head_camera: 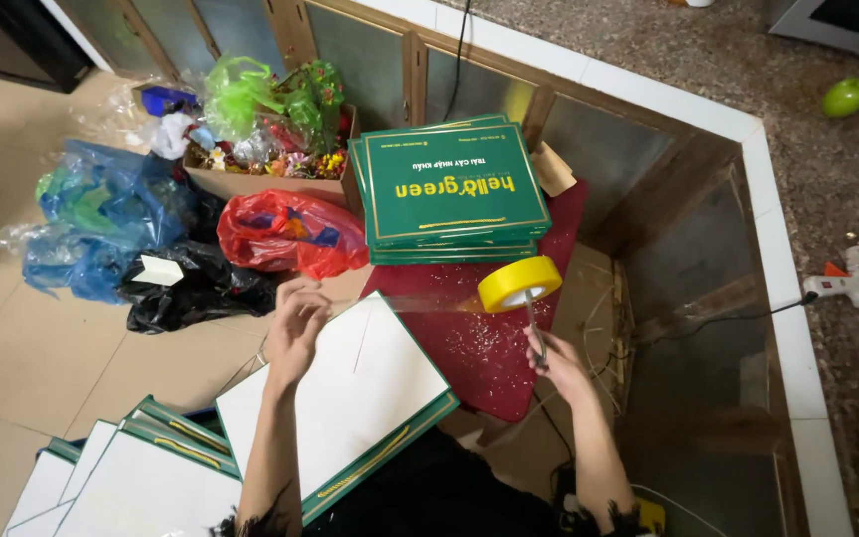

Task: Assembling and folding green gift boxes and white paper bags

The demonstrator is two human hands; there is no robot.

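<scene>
My left hand presses on the far edge of a flat box with a white face and green sides, lying in front of me. My right hand grips a thin handle that carries a yellow roll of tape. A clear strip of tape stretches from the roll toward the box near my left hand. Beyond the roll a stack of green boxes rests on a dark red surface.
More white and green boxes lie at lower left. Red, black and blue plastic bags and a cardboard box of flowers sit on the tiled floor. A glue gun and a green object lie on the stone counter at right.
</scene>
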